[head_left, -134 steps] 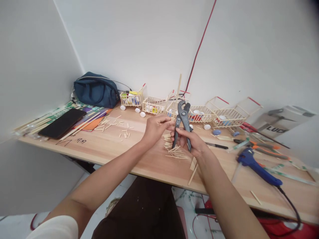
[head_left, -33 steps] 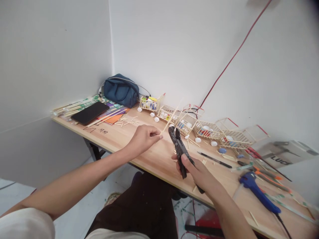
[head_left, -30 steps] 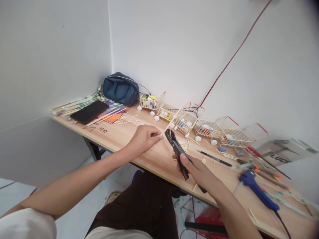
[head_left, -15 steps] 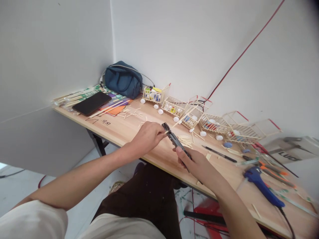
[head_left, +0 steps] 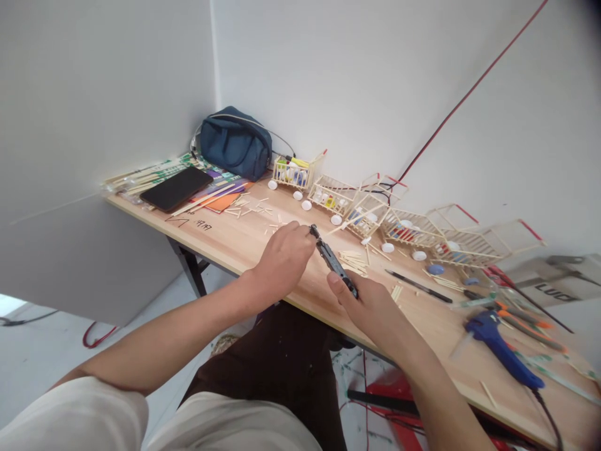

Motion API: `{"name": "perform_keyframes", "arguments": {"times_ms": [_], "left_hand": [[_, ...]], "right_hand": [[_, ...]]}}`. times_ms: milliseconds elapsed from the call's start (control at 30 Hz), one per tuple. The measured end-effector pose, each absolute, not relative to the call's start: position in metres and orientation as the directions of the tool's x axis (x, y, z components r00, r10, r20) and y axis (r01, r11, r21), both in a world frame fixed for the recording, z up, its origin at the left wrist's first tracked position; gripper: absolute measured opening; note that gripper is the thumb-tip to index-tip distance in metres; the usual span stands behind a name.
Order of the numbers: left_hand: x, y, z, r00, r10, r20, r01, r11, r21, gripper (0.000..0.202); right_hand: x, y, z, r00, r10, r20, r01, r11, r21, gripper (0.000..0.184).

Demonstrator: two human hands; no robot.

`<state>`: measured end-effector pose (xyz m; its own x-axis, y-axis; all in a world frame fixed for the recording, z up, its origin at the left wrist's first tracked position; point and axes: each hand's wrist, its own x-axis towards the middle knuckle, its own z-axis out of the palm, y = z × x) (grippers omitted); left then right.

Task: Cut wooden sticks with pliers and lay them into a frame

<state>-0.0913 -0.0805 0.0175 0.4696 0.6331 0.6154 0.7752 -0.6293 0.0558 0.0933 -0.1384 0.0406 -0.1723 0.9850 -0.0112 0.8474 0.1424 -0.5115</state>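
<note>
My right hand [head_left: 370,307] grips the handles of black cutting pliers [head_left: 331,260], whose jaws point up-left over the wooden table [head_left: 244,244]. My left hand [head_left: 286,254] is closed in a pinch right at the jaws, holding a thin wooden stick [head_left: 339,228] that runs on to the right past the pliers. A small pile of cut sticks [head_left: 352,260] lies just behind the pliers.
Along the wall stand several stick-built carts [head_left: 328,194] with white bottle-cap wheels. A blue bag [head_left: 235,144] and a black phone [head_left: 176,188] sit at the far left. A black pen [head_left: 413,285], a blue glue gun [head_left: 502,344] and screwdrivers [head_left: 521,313] lie to the right.
The stick stood upright above the pliers 4.5 seconds ago; both hands have since lowered to the table, the stick now lies low at the jaws, and the pliers have closed.
</note>
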Motion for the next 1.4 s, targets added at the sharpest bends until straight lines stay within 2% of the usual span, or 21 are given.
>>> {"name": "perform_keyframes", "arguments": {"times_ms": [367, 567, 767, 1100, 1400], "left_hand": [[-0.085, -0.085, 0.024, 0.488, 0.654, 0.578, 0.81, -0.586, -0.021, 0.016], [-0.088, -0.082, 0.018, 0.499, 0.642, 0.582, 0.809, -0.585, -0.047, 0.015], [-0.092, -0.079, 0.015, 0.487, 0.659, 0.574, 0.82, -0.57, -0.042, 0.016], [-0.101, -0.068, 0.006, 0.439, 0.723, 0.534, 0.858, -0.514, -0.01, 0.016], [-0.107, -0.057, -0.014, 0.383, 0.758, 0.528, 0.885, -0.466, 0.027, 0.02]], "right_hand": [[0.086, -0.139, 0.041, -0.127, 0.992, -0.001, 0.862, 0.11, -0.495, 0.053], [0.082, -0.137, 0.036, -0.127, 0.991, 0.045, 0.887, 0.134, -0.442, 0.054], [0.076, -0.128, 0.03, -0.123, 0.991, 0.044, 0.903, 0.131, -0.409, 0.058], [0.065, -0.104, 0.016, -0.108, 0.994, 0.021, 0.951, 0.109, -0.289, 0.071], [0.051, -0.091, 0.014, -0.094, 0.994, -0.059, 0.979, 0.082, -0.185, 0.07]]}}
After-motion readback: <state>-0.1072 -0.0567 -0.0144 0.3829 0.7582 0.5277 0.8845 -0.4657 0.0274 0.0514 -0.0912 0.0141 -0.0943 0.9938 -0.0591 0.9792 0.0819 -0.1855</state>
